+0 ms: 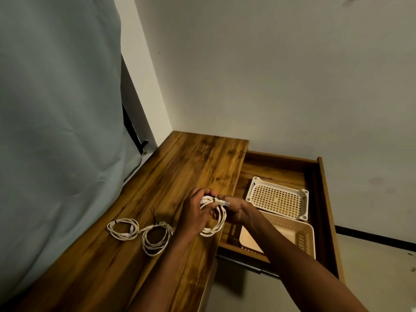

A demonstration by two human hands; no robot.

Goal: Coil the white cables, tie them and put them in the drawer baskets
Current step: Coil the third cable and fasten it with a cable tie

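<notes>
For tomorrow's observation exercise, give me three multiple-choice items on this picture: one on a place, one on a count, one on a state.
1. Where do the two tied cable coils lie?
A. on the wooden desktop
B. in a basket
C. on the floor

2. How many baskets sit in the drawer?
A. one
B. two
C. four

3. What state is the drawer in?
A. shut
B. pulled open
C. taken out and set on the desk

Answers:
1 A: both tied coils rest on the desktop, left of the hands.
2 B: a white basket and a cream basket are visible.
3 B: the drawer stands out from the desk, its inside showing.
</notes>
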